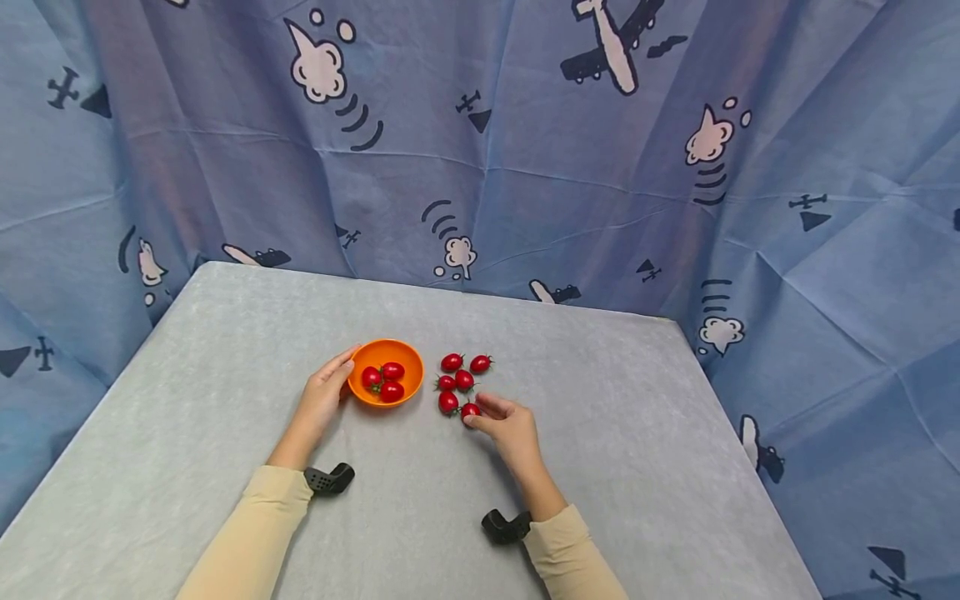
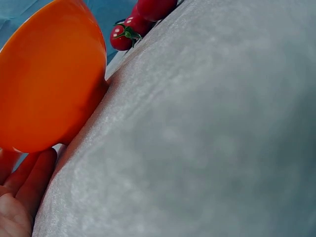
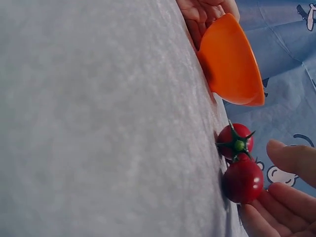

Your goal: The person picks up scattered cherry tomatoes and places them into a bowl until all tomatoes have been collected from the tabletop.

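Observation:
An orange bowl (image 1: 415,385) sits on the table with three cherry tomatoes (image 1: 392,392) in it. My left hand (image 1: 324,393) holds its left side, thumb by the rim and fingers low against the outer wall in the left wrist view. Right of the bowl lie several more red cherry tomatoes (image 1: 464,381) with green stems. My right hand (image 1: 512,432) is at the nearest cherry tomato (image 3: 243,180), fingertips at its side. The thumb stands apart from it in the right wrist view. Another cherry tomato (image 3: 242,132) lies just beyond, stem end showing.
A pale grey cloth covers the table (image 1: 600,400). Behind and beside it hangs a blue curtain (image 1: 525,167) with printed planes and clouds. Each wrist wears a black camera mount, one on the left (image 1: 330,479) and one on the right (image 1: 504,528).

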### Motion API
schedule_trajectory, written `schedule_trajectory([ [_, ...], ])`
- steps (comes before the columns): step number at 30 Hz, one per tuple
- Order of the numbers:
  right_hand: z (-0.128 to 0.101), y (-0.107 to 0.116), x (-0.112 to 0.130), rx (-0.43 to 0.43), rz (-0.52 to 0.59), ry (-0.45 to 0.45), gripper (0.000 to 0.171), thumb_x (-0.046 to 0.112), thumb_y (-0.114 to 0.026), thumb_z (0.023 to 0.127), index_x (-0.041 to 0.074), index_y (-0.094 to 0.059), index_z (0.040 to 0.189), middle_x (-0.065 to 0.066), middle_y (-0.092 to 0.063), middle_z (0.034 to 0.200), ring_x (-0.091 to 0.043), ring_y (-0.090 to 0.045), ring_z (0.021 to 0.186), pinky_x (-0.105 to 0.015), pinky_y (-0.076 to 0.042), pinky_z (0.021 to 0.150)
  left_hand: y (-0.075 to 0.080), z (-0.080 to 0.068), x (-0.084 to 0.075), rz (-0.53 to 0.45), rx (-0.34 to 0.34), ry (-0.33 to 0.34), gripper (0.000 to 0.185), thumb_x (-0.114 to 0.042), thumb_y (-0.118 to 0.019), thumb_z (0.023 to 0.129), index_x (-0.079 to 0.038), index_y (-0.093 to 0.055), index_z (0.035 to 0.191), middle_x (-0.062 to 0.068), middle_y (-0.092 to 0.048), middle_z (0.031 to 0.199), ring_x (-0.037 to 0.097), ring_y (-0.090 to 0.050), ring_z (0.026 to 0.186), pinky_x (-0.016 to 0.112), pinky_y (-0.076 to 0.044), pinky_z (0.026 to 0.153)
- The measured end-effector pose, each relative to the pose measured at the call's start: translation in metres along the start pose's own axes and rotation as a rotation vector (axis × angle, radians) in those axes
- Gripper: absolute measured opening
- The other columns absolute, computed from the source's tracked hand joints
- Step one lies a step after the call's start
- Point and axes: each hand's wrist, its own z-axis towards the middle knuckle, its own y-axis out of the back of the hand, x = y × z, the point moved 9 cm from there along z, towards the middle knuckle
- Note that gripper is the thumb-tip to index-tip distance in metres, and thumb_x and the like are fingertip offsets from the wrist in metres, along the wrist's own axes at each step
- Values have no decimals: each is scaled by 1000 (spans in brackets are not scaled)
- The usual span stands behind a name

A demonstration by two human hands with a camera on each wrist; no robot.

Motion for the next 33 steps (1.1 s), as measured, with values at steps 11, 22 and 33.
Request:
schedule_trajectory([
  [11, 3, -3, -7, 7, -56, 0, 46, 8, -82, 80, -2, -69, 123, -19, -69, 124, -30, -66, 118, -31, -58, 93, 1, 0, 1, 15, -4, -11, 49, -29, -40, 108, -8, -41, 152, 7, -38, 160, 20, -35, 147, 17, -39, 112],
  [22, 3, -4, -6, -2, -66, 26, 45, 2, -81, 78, -5, -69, 120, -22, -70, 121, -31, -67, 114, -22, -59, 85, 1, 1, 2, 19, -1, 4, 48, -29, -41, 108, -11, -41, 152, 4, -39, 159, 16, -36, 146, 24, -37, 116],
  [33, 2, -6, -2, -27, -125, 51, 39, 3, -80, 78, -2, -73, 116, -18, -72, 118, -27, -68, 110, -21, -59, 79, 1, -1, -1, 16, -2, -9, 48, -28, -41, 108, -10, -42, 152, 6, -39, 159, 19, -36, 146, 19, -38, 113],
])
